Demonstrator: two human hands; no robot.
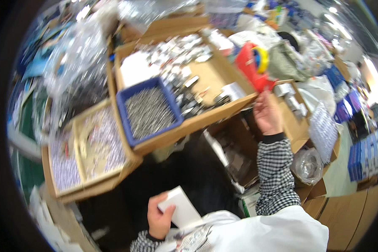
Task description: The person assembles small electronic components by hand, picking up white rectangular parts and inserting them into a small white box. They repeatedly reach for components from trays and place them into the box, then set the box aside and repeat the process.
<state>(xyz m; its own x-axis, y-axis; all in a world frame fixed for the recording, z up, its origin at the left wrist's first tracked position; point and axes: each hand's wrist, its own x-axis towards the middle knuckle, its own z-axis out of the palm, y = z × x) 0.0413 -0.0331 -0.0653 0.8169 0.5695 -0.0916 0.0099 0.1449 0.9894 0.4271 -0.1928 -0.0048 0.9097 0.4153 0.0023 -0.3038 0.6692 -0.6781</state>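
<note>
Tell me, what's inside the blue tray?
Lots of thin grey pieces fill the blue tray. They cover its bottom, so anything under the top ones can't be seen.

Downward fisheye view from the head

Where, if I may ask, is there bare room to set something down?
Bare patches: in the large tray, between dark pieces and its right wall; on the lower-right carton, beside the white garment. Crowded: the blue bin, full of thin metal pieces, and around the red dispenser at the right hand.
</note>
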